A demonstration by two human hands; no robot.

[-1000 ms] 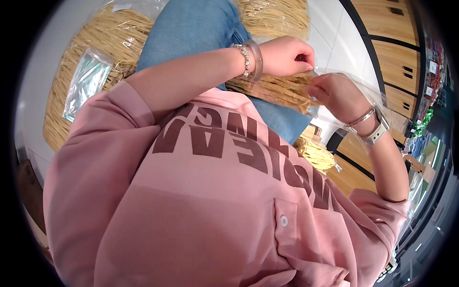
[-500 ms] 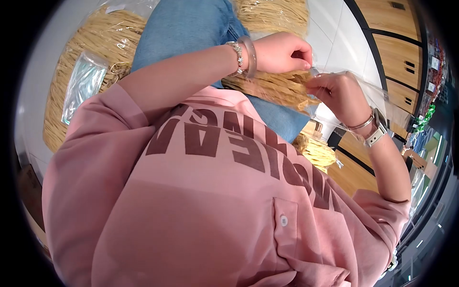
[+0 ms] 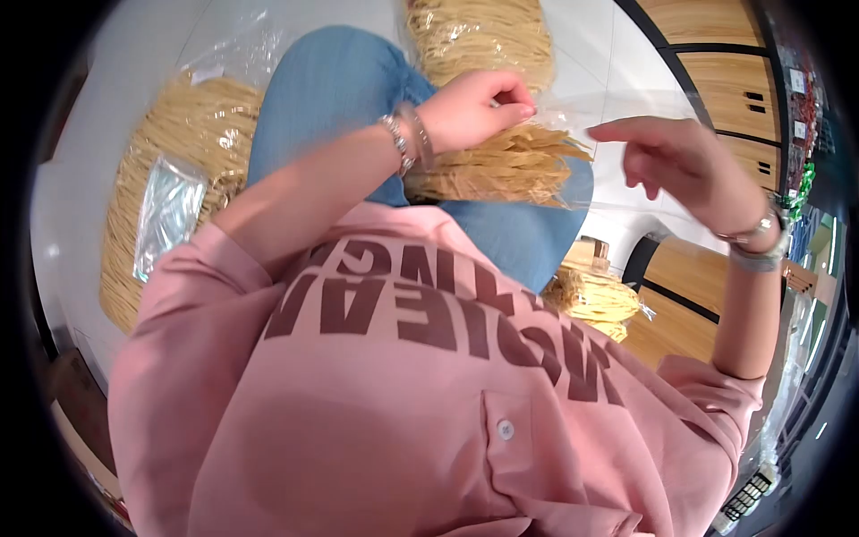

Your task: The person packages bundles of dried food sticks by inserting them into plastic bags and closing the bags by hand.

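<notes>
A bundle of tan, flat dried strips (image 3: 501, 170) lies across my lap, its frayed ends toward the right, with clear plastic (image 3: 573, 116) around and beyond it. Over the bundle's upper edge, my left hand (image 3: 483, 107) is closed, thumb and fingers pinched on the thin clear plastic. My right hand (image 3: 671, 161) hovers to the right of the strip ends, index finger stretched out and the others loosely bent, with nothing visible in it. A gap separates it from the strips.
Large clear bags of tan strips lie on the floor at left (image 3: 197, 125) and top (image 3: 483, 40). A shiny clear packet (image 3: 170, 215) rests on the left one. Another bagged yellow bundle (image 3: 595, 295) is right of my knee. Wooden drawers (image 3: 729, 94) stand at right.
My right hand has come away from the strip ends, moving right, its fingers spreading. My left hand has shifted left with its pinch. The view has tilted slightly.
</notes>
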